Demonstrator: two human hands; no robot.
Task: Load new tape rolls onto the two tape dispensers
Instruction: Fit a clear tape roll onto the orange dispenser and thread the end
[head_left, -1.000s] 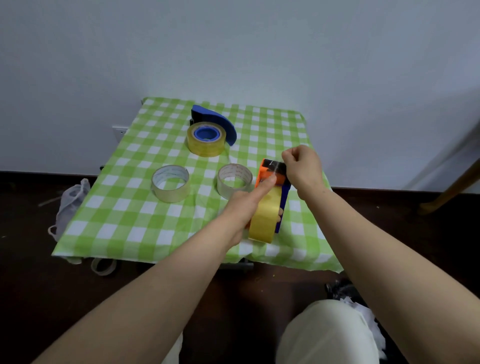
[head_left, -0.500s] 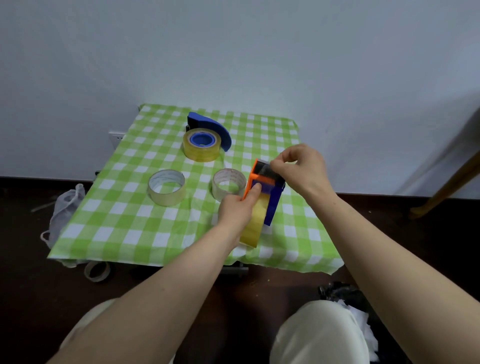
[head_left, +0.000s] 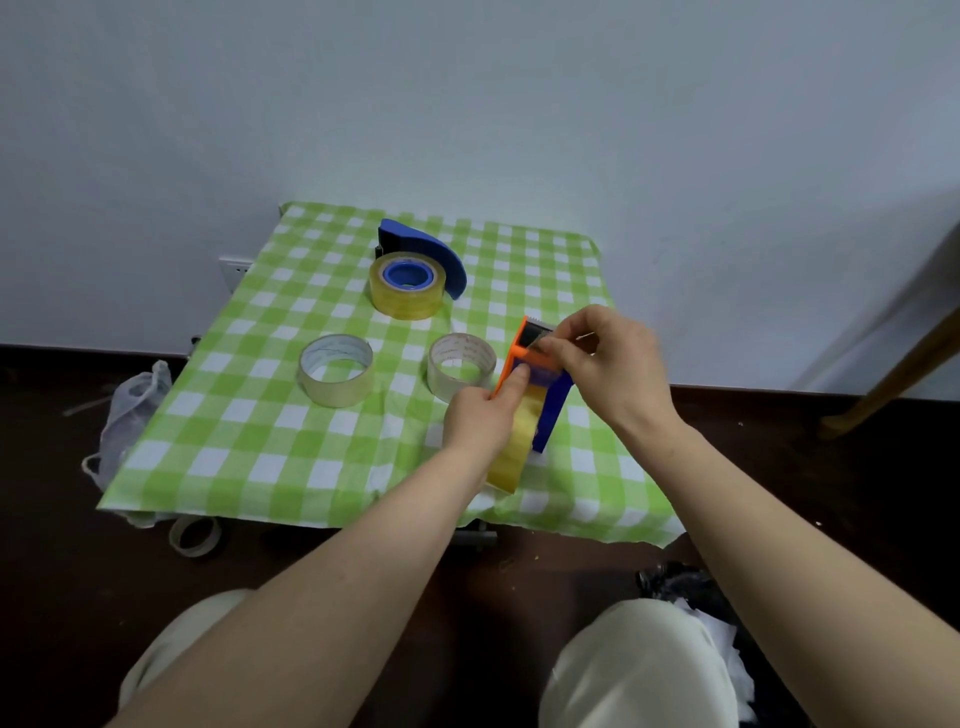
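Note:
An orange and blue tape dispenser stands on edge on the green checked tablecloth, with a yellow tape roll mounted in it. My left hand grips the roll and dispenser, its thumb pressed near the orange top. My right hand pinches the tape end at the dispenser's cutter head. At the back lies a blue dispenser carrying a yellow roll.
Two near-empty rolls lie on the cloth left of my hands. A plastic bag hangs off the table's left side, and an empty tape core lies on the dark floor. A wall stands right behind the table.
The dispenser has tilted more upright and shifted slightly. My right hand moved from beside the cutter head onto it, pinching the tape end there.

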